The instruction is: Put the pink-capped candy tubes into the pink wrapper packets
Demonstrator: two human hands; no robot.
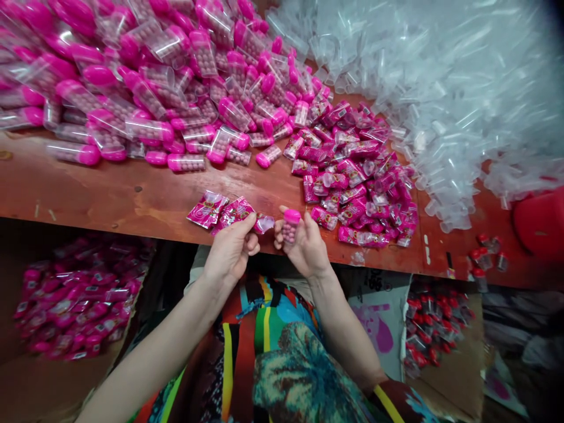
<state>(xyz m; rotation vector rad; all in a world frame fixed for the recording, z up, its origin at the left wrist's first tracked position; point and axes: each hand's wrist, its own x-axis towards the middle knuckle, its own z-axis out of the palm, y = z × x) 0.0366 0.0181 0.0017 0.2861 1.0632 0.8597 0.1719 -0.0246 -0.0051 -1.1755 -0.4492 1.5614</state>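
In my right hand [308, 249] is a small clear tube with a pink cap [291, 227], held upright with pink candy balls showing inside. My left hand [231, 249] is closed at the table's front edge, its thumb and finger pinching a pink printed wrapper [264, 224]. Beside that hand, several flat pink wrappers [207, 209] lie overlapping on the wood. Right of my right hand spreads a heap of wrapped pink tubes [352, 182]. Behind both hands, unwrapped pink-capped tubes [187, 163] form a large pile.
Empty clear tubes [418, 88] cover the back right of the wooden table [145, 200]. A red container [540, 226] and some red-capped tubes [480, 258] are at the right. Below the edge, one box holds wrapped pink tubes [83, 305], another red-capped tubes [434, 329].
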